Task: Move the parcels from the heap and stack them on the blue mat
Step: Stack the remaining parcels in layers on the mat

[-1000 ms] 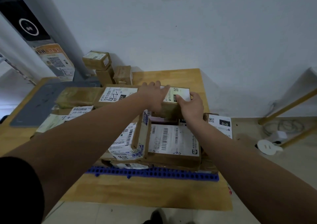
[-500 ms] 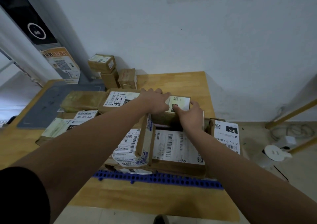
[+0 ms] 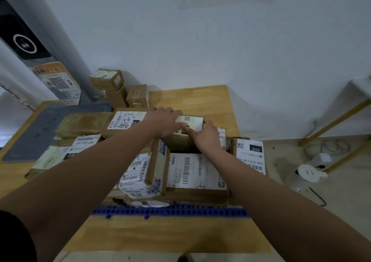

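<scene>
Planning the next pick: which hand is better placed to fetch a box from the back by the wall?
Probably the left hand: it rests on the left end of the labelled parcel, nearer the back boxes; the right hand sits farther right.

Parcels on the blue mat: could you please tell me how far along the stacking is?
Done: several parcels sit stacked on the mat. In hand: the left hand and right hand are on a small parcel at the stack's far side. Left: boxes by the wall are not yet moved.
</scene>
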Available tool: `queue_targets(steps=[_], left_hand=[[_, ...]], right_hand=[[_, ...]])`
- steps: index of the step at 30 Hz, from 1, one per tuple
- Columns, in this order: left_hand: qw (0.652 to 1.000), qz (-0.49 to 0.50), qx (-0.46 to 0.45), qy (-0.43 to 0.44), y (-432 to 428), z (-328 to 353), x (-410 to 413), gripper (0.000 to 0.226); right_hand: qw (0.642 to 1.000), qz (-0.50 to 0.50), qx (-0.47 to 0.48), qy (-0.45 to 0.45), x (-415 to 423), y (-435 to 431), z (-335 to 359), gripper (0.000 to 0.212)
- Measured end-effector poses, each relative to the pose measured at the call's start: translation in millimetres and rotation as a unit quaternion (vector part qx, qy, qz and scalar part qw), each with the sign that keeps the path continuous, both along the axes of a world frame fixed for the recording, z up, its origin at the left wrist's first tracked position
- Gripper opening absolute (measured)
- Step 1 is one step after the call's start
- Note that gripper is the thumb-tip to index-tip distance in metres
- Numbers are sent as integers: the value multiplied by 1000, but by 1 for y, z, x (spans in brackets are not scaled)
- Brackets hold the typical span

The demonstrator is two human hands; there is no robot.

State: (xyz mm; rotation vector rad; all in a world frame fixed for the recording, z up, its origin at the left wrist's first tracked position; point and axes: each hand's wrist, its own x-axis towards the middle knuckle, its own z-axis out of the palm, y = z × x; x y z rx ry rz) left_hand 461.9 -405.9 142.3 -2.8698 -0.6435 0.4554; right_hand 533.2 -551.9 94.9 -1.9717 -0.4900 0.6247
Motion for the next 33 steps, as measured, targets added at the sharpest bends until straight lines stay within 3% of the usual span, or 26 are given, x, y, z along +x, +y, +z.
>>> queue_targets(steps=[9, 15, 22, 33], left_hand=[[999, -4, 25, -19, -1, 0, -5, 68], [997, 34, 11, -73, -6, 13, -12, 66], [985, 68, -30, -155, -2, 29, -39, 63], [965, 129, -75, -216, 128, 58, -99, 61]], right_hand=[[999, 41, 4, -33, 4, -7, 5, 36], [983, 77, -36, -161, -1, -10, 17, 60], [917, 144, -75, -365, -18, 14, 41, 55], [864, 259, -59, -428, -62, 150, 92, 42]])
